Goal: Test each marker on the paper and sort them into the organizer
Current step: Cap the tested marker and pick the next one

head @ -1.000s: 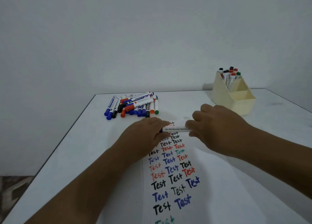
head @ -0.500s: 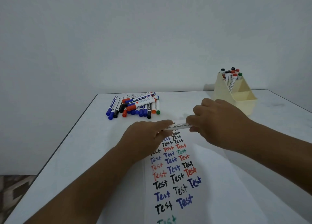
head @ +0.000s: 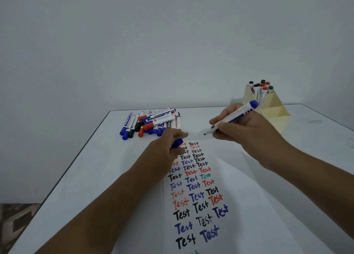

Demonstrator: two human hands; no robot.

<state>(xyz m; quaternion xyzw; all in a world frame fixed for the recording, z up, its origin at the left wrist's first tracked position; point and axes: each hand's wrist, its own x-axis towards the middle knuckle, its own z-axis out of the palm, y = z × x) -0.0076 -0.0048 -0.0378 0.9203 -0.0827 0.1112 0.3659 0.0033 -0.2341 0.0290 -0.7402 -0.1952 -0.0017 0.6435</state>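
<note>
So the white worktop takes up most of the view, with a plain wall behind it. A long sheet of paper runs down the middle toward the camera, already covered in rows of "Test" in black, blue, red and one green.

Back right there's a cream organizer with stepped compartments; a bunch of markers stand upright in its tallest rear section (red, black and green ends showing), and the lower front sections look empty as far as I can see. Back left, near the far edge, sits a loose pile of markers, mostly blue with some red and black.

The right hand hovers over the top end of the paper, fingers pinching an uncapped marker. Its dark tip points down-left just above the sheet, and its blue rear end sticks up in front of the organizer.

The left hand rests on the paper's top left corner, fingers curled closed around the blue cap, which pokes out past the fingers.
</note>
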